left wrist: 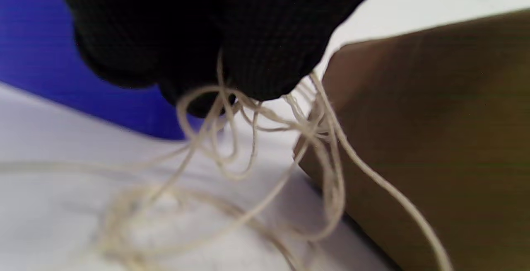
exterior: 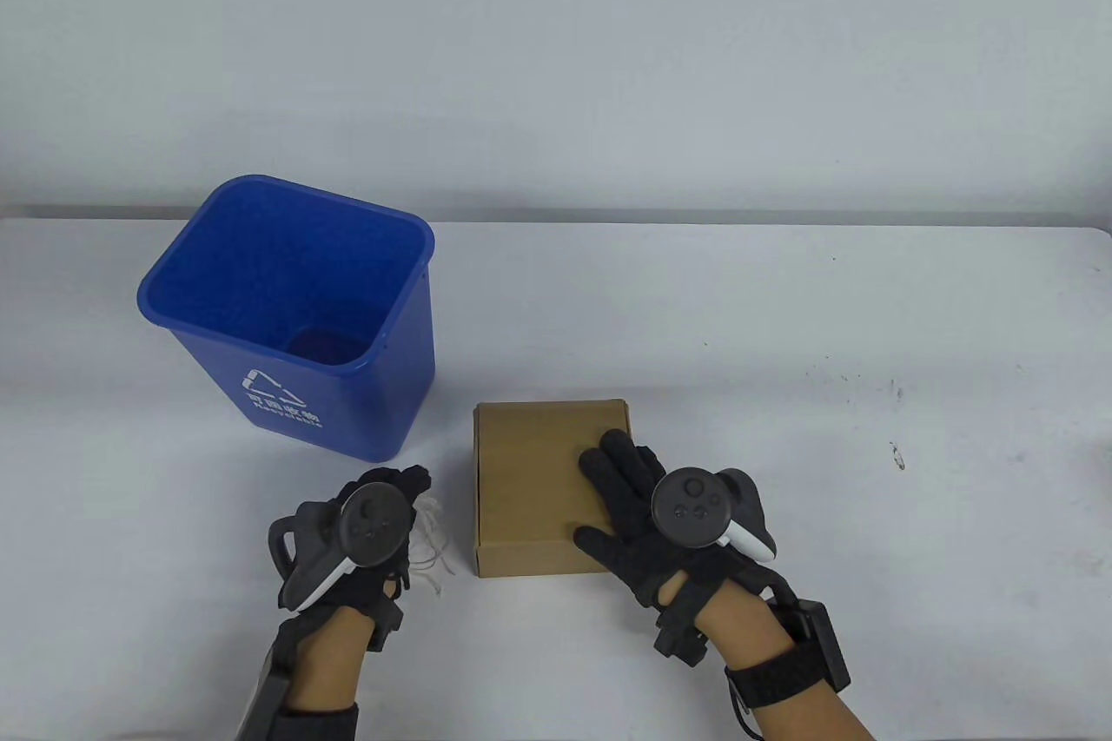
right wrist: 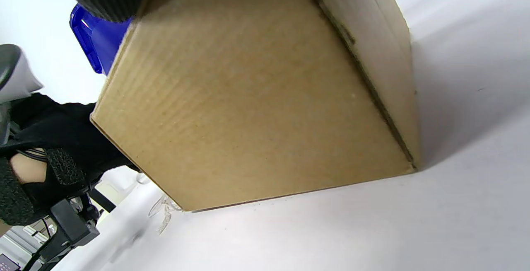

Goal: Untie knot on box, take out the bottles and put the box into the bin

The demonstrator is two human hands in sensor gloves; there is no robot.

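A closed brown cardboard box (exterior: 534, 480) (left wrist: 434, 146) (right wrist: 256, 93) lies on the white table near the front edge, with no string around it. My right hand (exterior: 621, 485) rests flat on its lid, fingers straight. Left of the box my left hand (exterior: 408, 506) (left wrist: 232, 84) holds a loose bundle of pale string (exterior: 432, 545) (left wrist: 256, 146) (right wrist: 163, 211) in curled fingers; the strands trail onto the table. The blue bin (exterior: 291, 315) (left wrist: 37, 55) (right wrist: 93, 35) stands open and upright behind the left hand. No bottles are in sight.
A white wall runs behind the table's (exterior: 782, 341) far edge. Small dark specks (exterior: 856, 389) mark the surface right of the box.
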